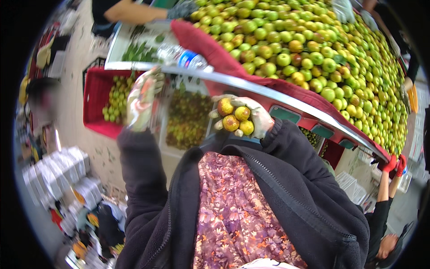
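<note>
My gloved left hand point(142, 99) is raised at the edge of the metal sorting table point(244, 81), beside a red bin point(95, 121) of green fruit. It is blurred, so I cannot make out whether it holds anything. My gloved right hand point(259, 115) is palm up, fingers curled around several small yellow-brown fruits point(231, 122), just below the table's rim. Under and between my hands sits a translucent bin point(179, 143) with darker greenish-brown fruit inside.
A pile of green fruit point(309, 54) covers the red-lined tabletop. A plastic bottle point(190, 60) and leaves lie in a white side tray. Co-workers' gloved hands point(181, 11) work at the far side; red-gloved hands point(389, 163) are at right. White stacks point(53, 175) stand lower left.
</note>
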### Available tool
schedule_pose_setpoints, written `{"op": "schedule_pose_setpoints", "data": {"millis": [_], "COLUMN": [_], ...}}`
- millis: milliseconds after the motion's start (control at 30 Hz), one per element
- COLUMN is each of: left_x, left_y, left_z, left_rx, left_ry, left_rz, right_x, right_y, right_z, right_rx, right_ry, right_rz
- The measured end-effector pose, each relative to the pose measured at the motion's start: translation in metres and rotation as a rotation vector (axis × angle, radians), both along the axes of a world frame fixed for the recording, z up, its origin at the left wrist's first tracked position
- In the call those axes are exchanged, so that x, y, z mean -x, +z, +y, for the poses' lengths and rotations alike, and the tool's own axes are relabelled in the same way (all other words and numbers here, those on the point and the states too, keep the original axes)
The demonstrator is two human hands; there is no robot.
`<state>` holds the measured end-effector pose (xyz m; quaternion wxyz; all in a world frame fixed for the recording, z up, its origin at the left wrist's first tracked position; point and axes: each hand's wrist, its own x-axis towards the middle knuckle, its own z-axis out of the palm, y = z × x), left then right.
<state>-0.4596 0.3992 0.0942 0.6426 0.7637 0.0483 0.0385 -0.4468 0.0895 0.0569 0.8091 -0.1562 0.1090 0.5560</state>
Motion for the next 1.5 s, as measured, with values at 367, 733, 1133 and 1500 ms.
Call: {"op": "schedule_pose_setpoints", "data": {"millis": [367, 733, 1133, 1500], "left_x": [0.195, 0.013, -0.194, -0.22], "left_y": [-0.043, -0.043, -0.046, -0.082], "left_z": [0.088, 0.018, -0.195, -0.075], "left_rx": [0.075, 0.154, -1.019, -1.146], "left_ry": [0.476, 0.134, -0.57, -0.24], "left_rz": [0.311, 0.066, -0.399, -0.175], "right_x": [0.081, -0.118, -0.121, -0.115], "right_y": [-0.092, 0.05, 0.029, 0.041], "right_z": [0.109, -0.088, -0.09, -0.154], "right_rx": [0.58, 1.354, 1.879, 1.713], "right_ry": [0.37, -0.476, 0.18, 0.116], "right_rz": [-0.42, -1.29, -2.314, -2.043]}}
